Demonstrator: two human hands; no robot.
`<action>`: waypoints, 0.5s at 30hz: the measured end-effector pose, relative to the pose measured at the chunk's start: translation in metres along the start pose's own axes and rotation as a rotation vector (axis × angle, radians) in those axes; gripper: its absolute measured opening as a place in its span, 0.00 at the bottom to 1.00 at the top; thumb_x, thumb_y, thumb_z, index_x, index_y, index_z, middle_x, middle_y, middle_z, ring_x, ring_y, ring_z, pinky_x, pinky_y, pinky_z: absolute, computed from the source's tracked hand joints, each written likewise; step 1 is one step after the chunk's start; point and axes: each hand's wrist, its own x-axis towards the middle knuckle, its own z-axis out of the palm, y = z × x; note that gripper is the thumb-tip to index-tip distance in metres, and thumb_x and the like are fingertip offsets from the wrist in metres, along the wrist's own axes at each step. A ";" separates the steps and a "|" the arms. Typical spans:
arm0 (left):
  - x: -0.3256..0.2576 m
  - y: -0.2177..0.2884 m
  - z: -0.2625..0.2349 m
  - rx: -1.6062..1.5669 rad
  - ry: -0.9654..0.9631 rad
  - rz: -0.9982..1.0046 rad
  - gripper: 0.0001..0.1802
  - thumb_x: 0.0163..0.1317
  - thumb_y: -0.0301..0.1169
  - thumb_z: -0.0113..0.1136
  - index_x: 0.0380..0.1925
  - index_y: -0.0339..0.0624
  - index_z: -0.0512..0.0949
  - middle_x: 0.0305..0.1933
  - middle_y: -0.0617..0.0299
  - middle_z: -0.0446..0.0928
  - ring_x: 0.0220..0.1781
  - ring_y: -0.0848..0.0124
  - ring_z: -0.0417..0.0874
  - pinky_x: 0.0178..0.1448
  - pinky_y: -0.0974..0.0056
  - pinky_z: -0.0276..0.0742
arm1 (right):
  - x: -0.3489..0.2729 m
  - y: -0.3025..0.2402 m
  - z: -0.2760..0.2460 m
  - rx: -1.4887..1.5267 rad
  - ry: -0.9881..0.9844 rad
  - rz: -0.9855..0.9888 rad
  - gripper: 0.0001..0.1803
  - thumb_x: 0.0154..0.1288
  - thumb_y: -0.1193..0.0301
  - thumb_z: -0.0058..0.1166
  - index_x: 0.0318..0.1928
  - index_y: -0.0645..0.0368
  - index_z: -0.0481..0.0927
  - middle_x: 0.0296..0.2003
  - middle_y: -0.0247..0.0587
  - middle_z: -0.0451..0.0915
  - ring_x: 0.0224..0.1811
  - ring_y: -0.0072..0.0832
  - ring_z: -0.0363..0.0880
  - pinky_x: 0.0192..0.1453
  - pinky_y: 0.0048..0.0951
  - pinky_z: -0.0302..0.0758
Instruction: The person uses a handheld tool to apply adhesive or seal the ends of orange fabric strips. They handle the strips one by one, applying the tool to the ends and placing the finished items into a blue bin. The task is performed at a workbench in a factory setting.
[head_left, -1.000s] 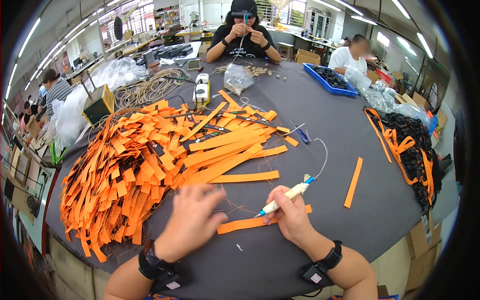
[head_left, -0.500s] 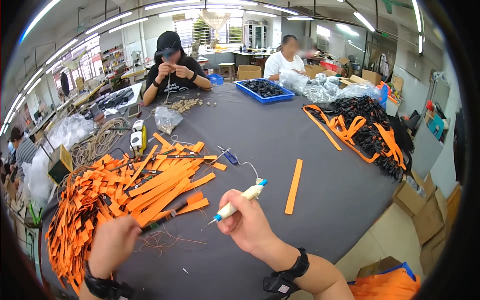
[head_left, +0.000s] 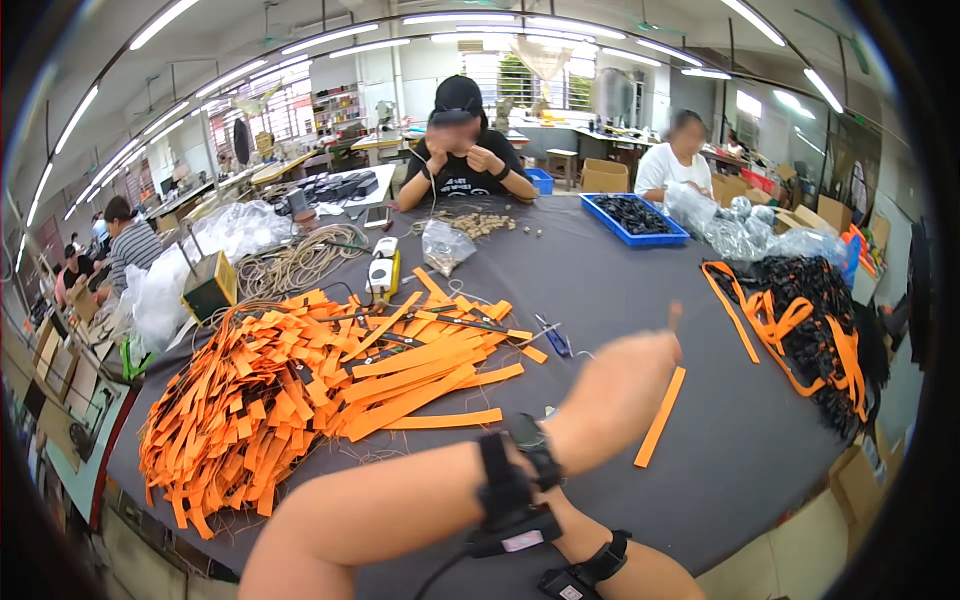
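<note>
left hand [head_left: 620, 385]: blurred, cannot tell whether closed | right hand: hidden behind left forearm [head_left: 400, 505], grip unknown | orange strip [head_left: 660, 420]: flat on table [head_left: 570, 270], just beside left hand, contact unclear | handling: likely light, bendy; best pinched at its near end

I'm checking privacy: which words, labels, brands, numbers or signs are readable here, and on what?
Co-worker's black shirt: white print, wording not copied here.
Left wrist device: pale label, too small to read.
Right wrist device: small label, too small to read.
</note>
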 end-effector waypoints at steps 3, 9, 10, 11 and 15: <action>-0.029 0.023 0.032 0.182 -0.284 -0.136 0.41 0.57 0.42 0.66 0.64 0.30 0.58 0.60 0.33 0.68 0.48 0.45 0.81 0.44 0.51 0.80 | 0.019 0.010 -0.013 0.104 -0.043 0.281 0.09 0.69 0.64 0.55 0.35 0.54 0.75 0.26 0.32 0.78 0.25 0.16 0.73 0.30 0.21 0.72; -0.080 0.031 -0.032 -0.052 -0.594 0.079 0.21 0.60 0.35 0.61 0.50 0.37 0.73 0.50 0.50 0.74 0.45 0.51 0.79 0.53 0.53 0.75 | 0.024 0.005 -0.017 0.200 0.104 0.176 0.09 0.68 0.66 0.56 0.30 0.54 0.75 0.18 0.29 0.72 0.16 0.15 0.68 0.18 0.19 0.62; -0.090 0.024 -0.050 -0.056 -0.538 0.070 0.16 0.61 0.33 0.60 0.47 0.39 0.77 0.47 0.53 0.76 0.44 0.53 0.80 0.53 0.55 0.75 | 0.026 0.001 -0.017 0.273 0.159 0.172 0.09 0.68 0.68 0.55 0.30 0.54 0.75 0.18 0.30 0.72 0.15 0.16 0.67 0.18 0.21 0.61; -0.082 0.004 -0.056 -0.196 -0.502 0.116 0.12 0.61 0.31 0.60 0.44 0.40 0.79 0.44 0.55 0.78 0.44 0.56 0.80 0.51 0.56 0.75 | 0.020 -0.011 -0.036 0.266 0.257 0.070 0.09 0.68 0.67 0.55 0.30 0.55 0.74 0.18 0.31 0.71 0.15 0.18 0.66 0.18 0.23 0.62; -0.104 -0.100 -0.132 0.322 -0.291 -0.351 0.11 0.60 0.29 0.60 0.41 0.39 0.82 0.36 0.53 0.82 0.42 0.55 0.82 0.46 0.58 0.79 | 0.029 -0.014 -0.045 0.416 0.221 0.018 0.12 0.69 0.65 0.51 0.29 0.57 0.72 0.17 0.31 0.67 0.16 0.22 0.66 0.20 0.24 0.63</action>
